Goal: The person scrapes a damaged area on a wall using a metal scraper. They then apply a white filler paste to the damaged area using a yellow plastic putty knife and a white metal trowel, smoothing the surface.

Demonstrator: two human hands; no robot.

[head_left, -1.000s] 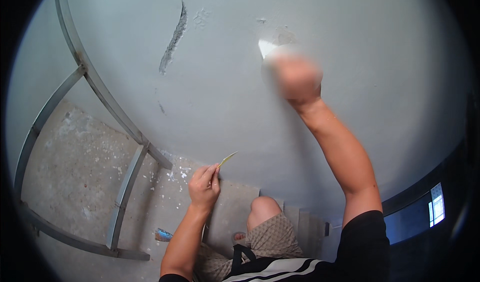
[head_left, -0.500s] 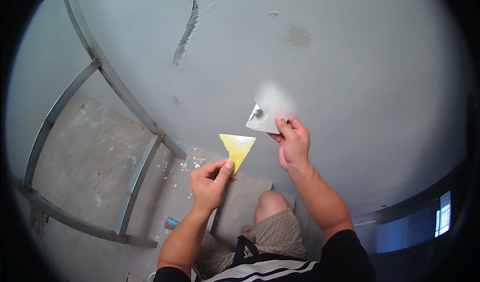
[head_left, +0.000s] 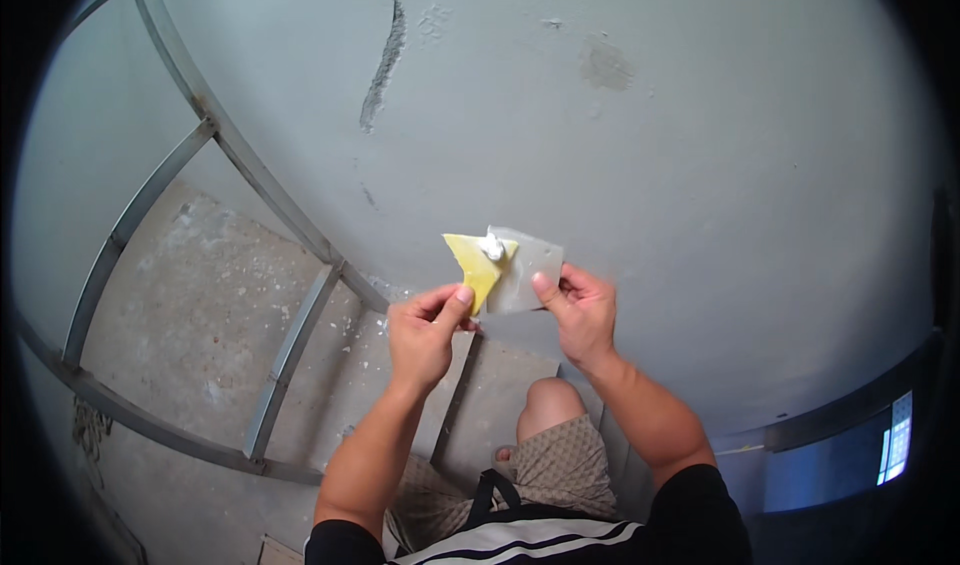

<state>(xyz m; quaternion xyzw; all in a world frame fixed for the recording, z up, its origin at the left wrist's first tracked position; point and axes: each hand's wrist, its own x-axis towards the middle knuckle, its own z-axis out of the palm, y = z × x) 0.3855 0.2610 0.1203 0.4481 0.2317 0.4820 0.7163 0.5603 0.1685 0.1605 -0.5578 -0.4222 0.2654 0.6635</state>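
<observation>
A: What are the hands doing right now?

B: The left hand (head_left: 425,340) pinches a yellow triangular scraper (head_left: 477,276) between thumb and fingers. The right hand (head_left: 585,320) pinches a pale, squarish flat scraper (head_left: 530,280) by its right edge. Both tools are up in front of the wall (head_left: 720,215), above the person's knee (head_left: 551,405).

A: And what has just changed?

B: A second ago the right hand is a blur high on the wall, beside the greyish patch (head_left: 607,65). Half a second ago the two scrapers are close but apart. Now they overlap, with a lump of white paste (head_left: 493,246) where they meet.

A: Which blade carries the lump?

B: I can't tell; it sits right at the overlap.

A: So what does that mean for the work?

B: I'd judge that it is at the blades for the moment, gathering or shifting paste, and that the wall is left alone.

A: Anything further out?

B: The patch shows uncovered, well above the hands. Up and to the left runs a long rough gouge (head_left: 384,70), unfilled, and beyond it stands a metal railing (head_left: 292,358).
</observation>
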